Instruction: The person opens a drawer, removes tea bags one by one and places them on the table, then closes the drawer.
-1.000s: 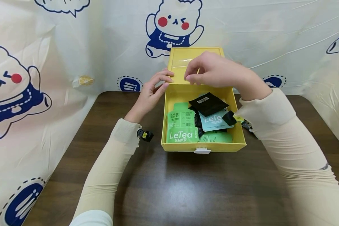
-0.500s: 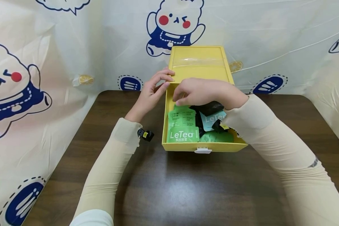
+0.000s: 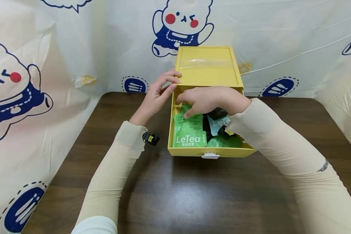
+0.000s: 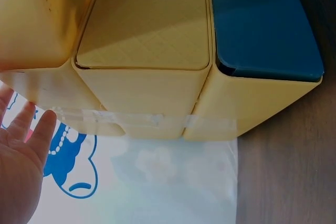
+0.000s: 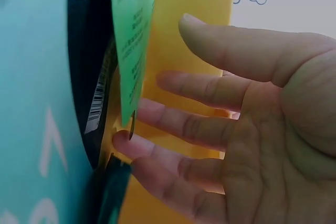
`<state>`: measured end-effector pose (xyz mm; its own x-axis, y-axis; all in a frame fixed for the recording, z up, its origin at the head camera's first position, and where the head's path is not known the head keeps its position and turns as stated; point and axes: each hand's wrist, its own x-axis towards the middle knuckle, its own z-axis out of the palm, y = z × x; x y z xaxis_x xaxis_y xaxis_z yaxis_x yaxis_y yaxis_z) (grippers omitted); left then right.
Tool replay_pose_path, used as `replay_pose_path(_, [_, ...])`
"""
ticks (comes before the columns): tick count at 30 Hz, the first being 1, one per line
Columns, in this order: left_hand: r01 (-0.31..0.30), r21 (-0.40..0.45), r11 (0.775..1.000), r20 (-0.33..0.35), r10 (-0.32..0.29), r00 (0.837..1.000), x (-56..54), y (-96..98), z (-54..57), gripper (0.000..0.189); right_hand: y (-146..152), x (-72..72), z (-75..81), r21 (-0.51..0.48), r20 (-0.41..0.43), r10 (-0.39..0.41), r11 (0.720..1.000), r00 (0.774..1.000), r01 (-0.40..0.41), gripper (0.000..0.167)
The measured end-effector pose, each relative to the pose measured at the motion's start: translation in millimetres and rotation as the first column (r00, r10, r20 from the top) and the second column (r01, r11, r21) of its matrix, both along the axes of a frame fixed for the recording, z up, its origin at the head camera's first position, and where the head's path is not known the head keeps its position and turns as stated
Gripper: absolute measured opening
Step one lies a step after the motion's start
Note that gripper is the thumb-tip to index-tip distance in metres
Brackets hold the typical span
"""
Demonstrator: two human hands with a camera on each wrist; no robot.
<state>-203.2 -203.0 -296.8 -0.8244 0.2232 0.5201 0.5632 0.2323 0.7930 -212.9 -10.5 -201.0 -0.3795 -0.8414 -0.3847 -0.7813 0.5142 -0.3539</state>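
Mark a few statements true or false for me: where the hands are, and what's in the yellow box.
1. The right hand reaches into the open yellow plastic box. True.
2. The left hand is inside the box. False: it is outside, at the left edge of the flat yellow plastic panel behind the box.
3. A flat green packet with white "LeTea" lettering is at the box's left side. True.
4. All packets in the box are green. False: a black packet and a light-blue packet show as well.

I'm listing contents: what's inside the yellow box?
Green packets, a blue packet and black packets show. The right hand and sleeve hide part of the box; what lies beneath the packets is covered.
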Motion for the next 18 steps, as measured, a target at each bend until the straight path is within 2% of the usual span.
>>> replay_pose_path(11, [-0.007,0.003,1.0,0.002,0.007,1.0,0.2,0.5,0.0,0.017,-2.8,-2.3,-3.4,0.002,-0.037,-0.009,1.0,0.999,0.009,0.052])
replay_pose_path(14, [-0.009,0.002,1.0,0.0,0.009,1.0,0.2,0.5,0.3,0.017,-3.4,-3.1,-3.9,-0.015,-0.04,-0.028,1.0,0.999,0.028,0.045])
replay_pose_path(18, [-0.006,0.003,1.0,0.001,0.006,1.0,-0.2,0.6,0.4,0.017,-3.2,-3.2,-4.7,-0.038,-0.016,-0.043,0.998,0.999,0.042,0.028])
